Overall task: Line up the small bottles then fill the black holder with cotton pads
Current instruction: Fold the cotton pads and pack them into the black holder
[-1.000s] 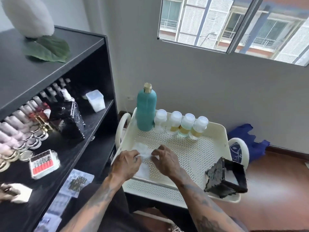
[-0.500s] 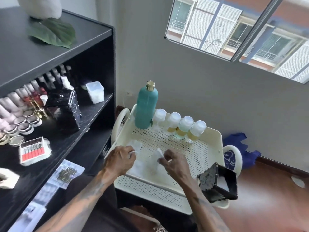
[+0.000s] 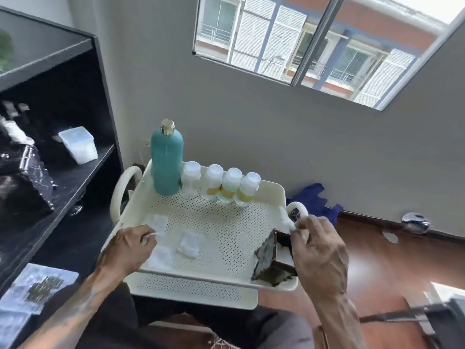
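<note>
perforated cream plastic tray (image 3: 270,197), matt teal bottle (image 3: 166,165)

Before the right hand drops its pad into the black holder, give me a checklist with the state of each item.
1. Right hand pinches a cotton pad: ok.
2. Pad is above the black holder opening: ok, roughly.
3. Holder stands upright: not ok, it looks tilted at the tray corner.
4. Room inside the holder: cannot tell.
5. Small bottles lined up beside the teal bottle: ok.
6. Left hand has the next pad pinched: ok.
</note>
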Action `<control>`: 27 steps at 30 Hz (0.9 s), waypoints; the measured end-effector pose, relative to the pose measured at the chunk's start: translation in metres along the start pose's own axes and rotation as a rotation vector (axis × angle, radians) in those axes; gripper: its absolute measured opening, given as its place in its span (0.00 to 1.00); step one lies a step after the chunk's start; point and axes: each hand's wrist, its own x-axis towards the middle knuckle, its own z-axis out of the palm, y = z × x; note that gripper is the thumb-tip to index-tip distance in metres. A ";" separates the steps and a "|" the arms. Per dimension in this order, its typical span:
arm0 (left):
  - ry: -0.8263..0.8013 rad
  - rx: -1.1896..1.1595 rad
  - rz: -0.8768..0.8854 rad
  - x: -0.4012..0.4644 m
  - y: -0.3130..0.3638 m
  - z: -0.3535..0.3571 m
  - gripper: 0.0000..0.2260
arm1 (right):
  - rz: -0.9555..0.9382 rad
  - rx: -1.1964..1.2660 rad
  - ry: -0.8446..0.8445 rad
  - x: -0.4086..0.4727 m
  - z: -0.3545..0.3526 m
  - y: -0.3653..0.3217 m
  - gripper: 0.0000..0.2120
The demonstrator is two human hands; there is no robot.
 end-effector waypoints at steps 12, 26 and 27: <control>0.013 0.021 -0.011 -0.006 0.005 -0.007 0.04 | 0.186 -0.478 -0.774 0.029 0.005 0.029 0.12; 0.102 -0.205 0.474 -0.036 0.155 0.003 0.10 | 0.217 0.097 -0.812 0.003 -0.011 0.095 0.40; 0.088 -0.179 0.588 -0.038 0.175 0.011 0.10 | 0.220 0.112 -0.806 0.003 -0.011 0.096 0.41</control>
